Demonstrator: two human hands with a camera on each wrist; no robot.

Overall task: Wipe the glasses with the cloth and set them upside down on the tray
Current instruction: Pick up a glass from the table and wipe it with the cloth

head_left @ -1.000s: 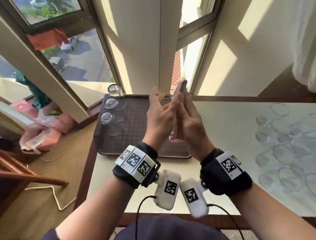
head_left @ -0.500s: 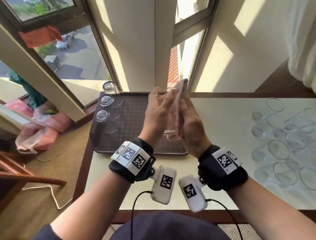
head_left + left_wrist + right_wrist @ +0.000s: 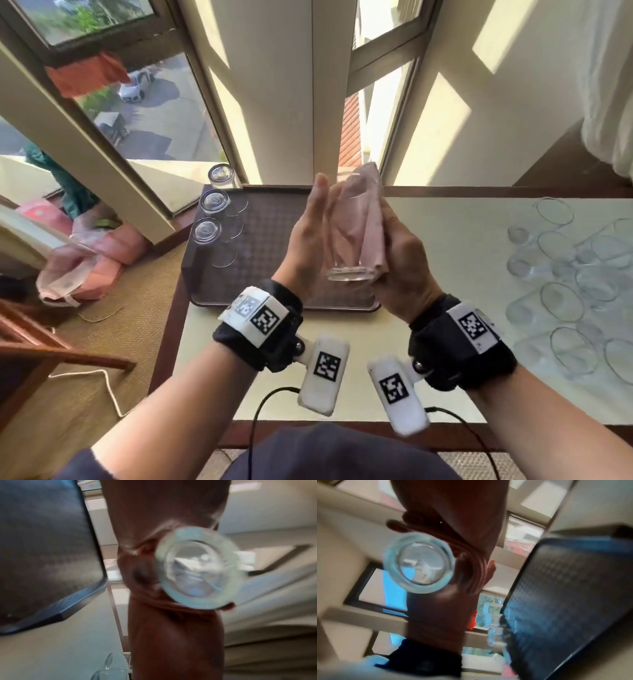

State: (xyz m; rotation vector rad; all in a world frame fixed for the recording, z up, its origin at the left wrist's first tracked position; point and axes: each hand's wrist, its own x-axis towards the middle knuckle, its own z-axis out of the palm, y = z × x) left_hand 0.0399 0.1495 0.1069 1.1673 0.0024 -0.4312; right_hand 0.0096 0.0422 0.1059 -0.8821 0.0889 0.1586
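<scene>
I hold a clear glass (image 3: 344, 246) upright between both hands, above the brown tray (image 3: 274, 274). My left hand (image 3: 306, 236) presses its palm and straight fingers against the glass's left side. My right hand (image 3: 402, 260) grips the pink cloth (image 3: 371, 219) and holds it against the right side. The wrist views show the thick glass base (image 3: 197, 568) (image 3: 419, 562) from below, blurred. Three glasses (image 3: 214, 205) stand upside down along the tray's left edge.
Several clear glasses (image 3: 565, 287) lie and stand on the pale table (image 3: 445, 246) at the right. Windows and a wall rise just behind the tray. A wooden chair (image 3: 51, 346) and pink bags (image 3: 85, 260) are on the floor at the left.
My hands have parted slightly, so the glass and the cloth now show between them. Both hands stay above the tray's near right part.
</scene>
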